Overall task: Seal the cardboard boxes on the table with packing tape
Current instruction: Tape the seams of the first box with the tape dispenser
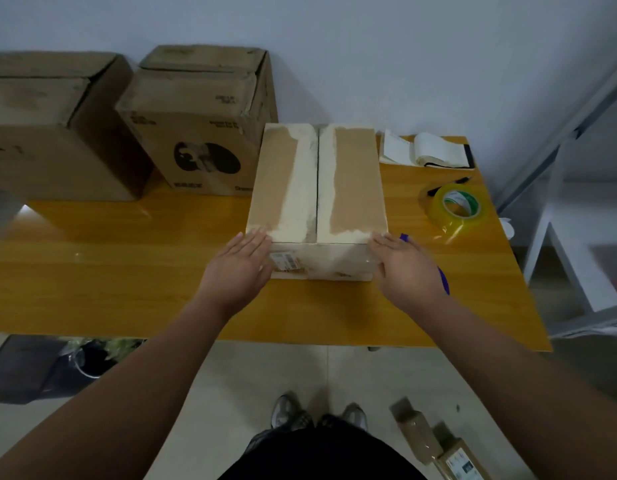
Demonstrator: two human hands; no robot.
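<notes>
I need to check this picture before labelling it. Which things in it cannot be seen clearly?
All in the head view:
- Blue object: mostly hidden behind the right hand; what it is cannot be told.
- Label on the middle box: print too small, partly covered by the left hand.
- Big box: cut off by the left edge.
- Pen: partly behind the tape roll.

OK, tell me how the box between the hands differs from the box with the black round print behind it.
The near box has pale torn strips along its centre seam; the printed box is plain brown on top. The near box's flaps lie flat and closed; the printed box's top flaps sit uneven. The left hand and right hand press the near box's sides; nothing touches the printed box. Both are cardboard, on the table.
</notes>
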